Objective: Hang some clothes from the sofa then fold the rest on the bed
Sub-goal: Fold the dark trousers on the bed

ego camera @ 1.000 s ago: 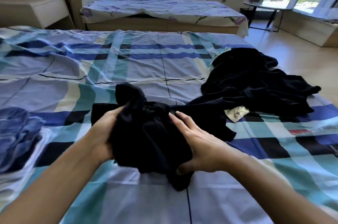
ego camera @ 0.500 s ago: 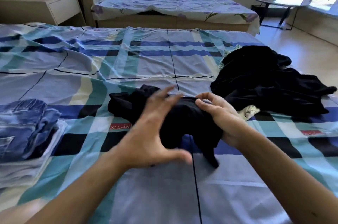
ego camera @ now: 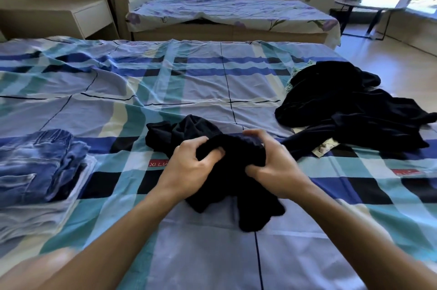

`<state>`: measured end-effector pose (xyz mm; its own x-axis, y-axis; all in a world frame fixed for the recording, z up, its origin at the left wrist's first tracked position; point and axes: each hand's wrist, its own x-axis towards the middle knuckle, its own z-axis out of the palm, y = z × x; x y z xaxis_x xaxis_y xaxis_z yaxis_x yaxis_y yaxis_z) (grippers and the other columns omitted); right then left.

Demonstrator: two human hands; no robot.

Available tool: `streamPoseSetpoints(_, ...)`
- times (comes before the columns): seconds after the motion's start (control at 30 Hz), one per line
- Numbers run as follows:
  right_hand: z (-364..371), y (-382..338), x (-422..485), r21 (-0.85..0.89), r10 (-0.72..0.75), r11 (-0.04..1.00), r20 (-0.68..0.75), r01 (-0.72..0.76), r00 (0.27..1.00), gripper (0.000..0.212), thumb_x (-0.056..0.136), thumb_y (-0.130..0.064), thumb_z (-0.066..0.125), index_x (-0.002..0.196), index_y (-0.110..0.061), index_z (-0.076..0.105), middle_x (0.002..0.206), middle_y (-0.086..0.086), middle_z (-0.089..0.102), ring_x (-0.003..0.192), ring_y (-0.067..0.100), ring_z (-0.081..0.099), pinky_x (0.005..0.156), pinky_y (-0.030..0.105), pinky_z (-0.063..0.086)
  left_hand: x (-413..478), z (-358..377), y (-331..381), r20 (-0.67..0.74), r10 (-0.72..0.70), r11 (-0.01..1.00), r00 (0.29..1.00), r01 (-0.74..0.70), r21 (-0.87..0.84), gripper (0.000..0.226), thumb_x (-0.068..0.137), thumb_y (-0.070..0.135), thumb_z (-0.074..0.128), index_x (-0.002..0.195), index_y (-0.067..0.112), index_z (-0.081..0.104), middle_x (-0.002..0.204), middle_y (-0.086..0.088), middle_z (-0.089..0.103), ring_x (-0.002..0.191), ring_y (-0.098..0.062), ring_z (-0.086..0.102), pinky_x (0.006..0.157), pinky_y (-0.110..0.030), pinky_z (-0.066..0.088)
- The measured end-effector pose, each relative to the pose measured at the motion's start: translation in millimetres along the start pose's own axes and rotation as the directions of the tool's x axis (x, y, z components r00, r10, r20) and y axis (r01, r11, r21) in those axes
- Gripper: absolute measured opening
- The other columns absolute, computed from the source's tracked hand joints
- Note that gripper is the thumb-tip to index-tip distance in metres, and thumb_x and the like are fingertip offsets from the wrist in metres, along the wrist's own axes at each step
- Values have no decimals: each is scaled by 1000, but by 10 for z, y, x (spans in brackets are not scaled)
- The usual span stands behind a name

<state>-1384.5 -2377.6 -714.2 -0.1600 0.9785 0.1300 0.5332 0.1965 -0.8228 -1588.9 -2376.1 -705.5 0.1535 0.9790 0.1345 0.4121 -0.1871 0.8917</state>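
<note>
A crumpled black garment (ego camera: 224, 185) lies on the blue checked bed (ego camera: 194, 81) in front of me. My left hand (ego camera: 189, 164) grips a fold of it from the left, fingers curled into the cloth. On the right side my right hand (ego camera: 272, 162) holds the same bunch, fingers over the top and thumb underneath. A loose heap of black clothes (ego camera: 343, 110) lies at the bed's right edge. Folded blue jeans (ego camera: 35, 162) sit on a stack of folded pale clothes (ego camera: 35, 218) at the left.
A second bed with a floral sheet (ego camera: 224, 13) stands beyond this one by the window. A white shelf unit (ego camera: 78, 15) is at the back left. A small round table (ego camera: 364, 3) and bare wooden floor (ego camera: 390, 58) lie to the right.
My left hand, open and spread above the garment half a second ago, has come down and gripped it. The right hand has kept its hold. The view has shifted slightly.
</note>
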Motion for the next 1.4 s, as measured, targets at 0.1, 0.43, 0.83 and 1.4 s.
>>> streamPoseSetpoints(0.1, -130, 109, 58, -95, -28, 995, -200, 9, 979, 55, 76, -1, 64, 123, -26, 53, 81, -4, 68, 70, 11, 65, 58, 31, 51, -25, -136, 61, 280, -70, 995, 957, 86, -44, 14, 85, 28, 80, 88, 16, 74, 82, -10, 75, 76, -25, 73, 70, -36, 57)
streamPoseSetpoints(0.43, -508, 248, 57, -110, -90, 992, -261, 63, 961, 43, 75, 0, 71, 104, -27, 56, 94, -4, 63, 80, 14, 63, 67, 27, 53, -24, -432, -38, 9, 205, 941, 979, -200, 273, 37, 77, 12, 78, 96, 29, 51, 94, 11, 61, 83, -6, 60, 75, -14, 43)
streamPoseSetpoints(0.83, -1142, 111, -124, 615, -72, 772, 339, -163, 938, 49, 80, 9, 68, 127, -3, 60, 100, 23, 64, 72, 20, 68, 65, 22, 57, -198, -724, 195, 392, 104, 985, 914, -40, -167, 53, 73, 38, 79, 118, 21, 56, 93, 3, 66, 78, -10, 62, 70, -21, 51)
streamPoseSetpoints(1.4, -963, 104, -28, 551, 17, 832, 95, -66, 995, 46, 60, -43, 92, 90, -10, 77, 90, 9, 74, 79, 18, 73, 73, 24, 59, -171, -774, 135, 157, 41, 968, 987, 0, -253, 52, 81, 63, 67, 70, 12, 68, 63, 3, 56, 56, -8, 54, 50, -14, 41)
